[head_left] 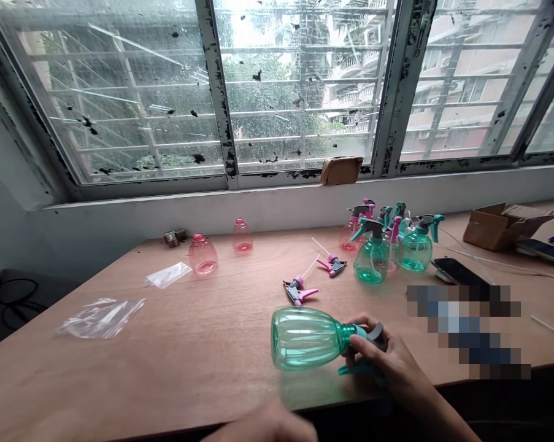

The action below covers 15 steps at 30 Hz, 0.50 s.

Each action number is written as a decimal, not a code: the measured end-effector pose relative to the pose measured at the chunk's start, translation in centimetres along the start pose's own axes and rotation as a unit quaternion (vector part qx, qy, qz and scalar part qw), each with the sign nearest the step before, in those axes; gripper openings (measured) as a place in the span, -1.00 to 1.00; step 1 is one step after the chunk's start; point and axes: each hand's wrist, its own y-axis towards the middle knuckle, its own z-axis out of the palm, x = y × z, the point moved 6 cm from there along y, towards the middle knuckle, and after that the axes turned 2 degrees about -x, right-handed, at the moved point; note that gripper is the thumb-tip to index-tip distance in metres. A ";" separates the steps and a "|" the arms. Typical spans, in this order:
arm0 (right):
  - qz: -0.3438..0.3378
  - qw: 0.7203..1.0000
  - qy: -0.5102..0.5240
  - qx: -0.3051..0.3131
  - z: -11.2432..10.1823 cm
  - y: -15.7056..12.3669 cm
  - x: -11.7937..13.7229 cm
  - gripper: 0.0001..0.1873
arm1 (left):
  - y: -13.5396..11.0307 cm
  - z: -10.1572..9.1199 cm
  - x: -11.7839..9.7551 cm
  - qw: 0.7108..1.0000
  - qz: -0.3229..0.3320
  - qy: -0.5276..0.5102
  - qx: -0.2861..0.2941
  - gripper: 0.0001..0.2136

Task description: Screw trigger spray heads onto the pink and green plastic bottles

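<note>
My right hand (387, 362) is closed round the grey and teal spray head of a green spray bottle (304, 337), which lies on its side above the wooden table (175, 362) with its base pointing left. My left hand (267, 426) shows only as a blurred patch at the bottom edge, below the bottle; its fingers are hidden. Two loose pink spray heads (299, 290) (332, 265) with dip tubes lie just beyond the bottle.
A cluster of assembled green and pink spray bottles (387, 248) stands at the back right. Two headless pink bottles (203, 255) (242, 236) stand at the back left. Plastic bags (99, 317) lie left. A phone (458, 272) and cardboard box (502, 224) sit right.
</note>
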 end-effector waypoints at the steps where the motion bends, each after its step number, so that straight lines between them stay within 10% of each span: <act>1: -0.004 1.000 0.000 -0.004 -0.1 0.0 0.0 -0.70 | 0.6 -1.0 -0.1 1.000 0.000 -0.004 -0.029 -0.76; 6: -0.007 1.000 0.011 -0.004 -0.1 0.0 -0.1 -0.71 | 2.7 -4.2 -0.9 0.985 0.006 -0.002 -0.170 -0.50; 15: 0.003 0.999 0.008 0.045 0.5 0.1 0.0 -0.70 | 3.1 -3.6 -1.9 0.982 0.021 0.105 -0.158 -0.46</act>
